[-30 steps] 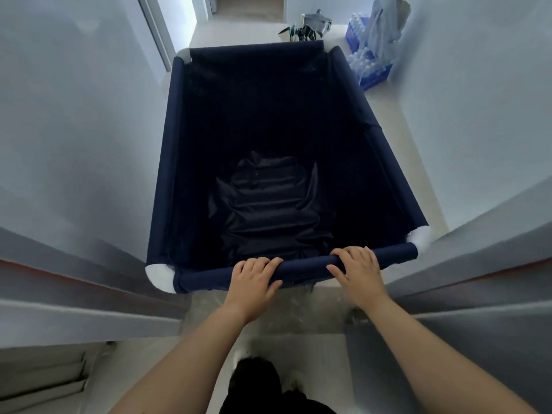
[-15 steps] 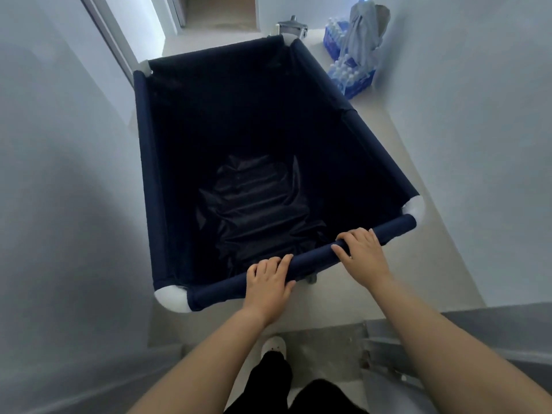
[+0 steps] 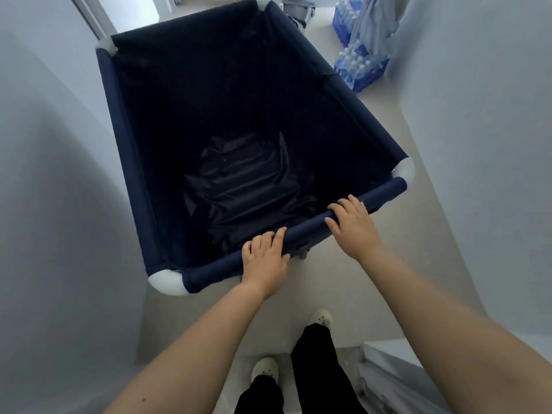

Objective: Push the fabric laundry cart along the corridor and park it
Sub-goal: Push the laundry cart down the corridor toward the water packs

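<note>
The navy fabric laundry cart (image 3: 128, 162) fills the middle of the view, with white plastic corner joints and a dark crumpled liner lying at its bottom. It stands angled, its far end turned left, close along the left wall. My left hand (image 3: 264, 259) grips the padded near rail left of its middle. My right hand (image 3: 352, 224) rests over the same rail further right, fingers curled over the top. Both arms are stretched forward.
Pale walls close in on the left (image 3: 53, 204) and right (image 3: 484, 144). Packs of water bottles (image 3: 358, 70) with a grey cloth draped over them sit at the far right wall. A metal pot-like object (image 3: 298, 7) stands beyond the cart. A door sill (image 3: 385, 377) lies behind my feet.
The cart has rolled forward through the doorway and swung its far end left. I have stepped over the sill after it; both hands kept their hold on the rail.
</note>
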`<state>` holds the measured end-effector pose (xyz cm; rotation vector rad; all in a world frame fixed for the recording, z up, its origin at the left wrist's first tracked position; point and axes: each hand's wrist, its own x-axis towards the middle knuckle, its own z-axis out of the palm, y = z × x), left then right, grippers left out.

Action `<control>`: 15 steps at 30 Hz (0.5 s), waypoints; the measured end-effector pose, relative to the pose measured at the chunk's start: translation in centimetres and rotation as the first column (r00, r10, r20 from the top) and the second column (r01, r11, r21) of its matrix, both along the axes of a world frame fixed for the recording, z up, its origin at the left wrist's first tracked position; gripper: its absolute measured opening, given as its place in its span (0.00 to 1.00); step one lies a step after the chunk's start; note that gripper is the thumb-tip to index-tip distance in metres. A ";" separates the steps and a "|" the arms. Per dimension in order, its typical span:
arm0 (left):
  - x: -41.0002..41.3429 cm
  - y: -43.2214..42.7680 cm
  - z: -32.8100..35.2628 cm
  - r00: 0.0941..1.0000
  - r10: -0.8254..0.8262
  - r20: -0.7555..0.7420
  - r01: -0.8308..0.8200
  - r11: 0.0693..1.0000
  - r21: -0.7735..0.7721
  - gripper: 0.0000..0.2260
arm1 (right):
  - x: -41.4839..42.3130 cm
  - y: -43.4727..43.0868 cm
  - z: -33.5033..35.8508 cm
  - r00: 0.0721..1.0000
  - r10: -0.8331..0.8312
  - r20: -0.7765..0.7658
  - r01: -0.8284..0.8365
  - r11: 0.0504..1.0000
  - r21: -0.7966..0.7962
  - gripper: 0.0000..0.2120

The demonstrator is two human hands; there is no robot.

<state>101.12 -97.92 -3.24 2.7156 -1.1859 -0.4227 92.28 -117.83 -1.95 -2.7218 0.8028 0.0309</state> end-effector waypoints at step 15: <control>-0.2 -20.4 1.6 0.975 0.019 -0.223 -0.027 0.999 -0.030 0.31 | 3.6 -18.7 1.2 0.999 -0.028 -0.021 0.029 0.999 0.032 0.25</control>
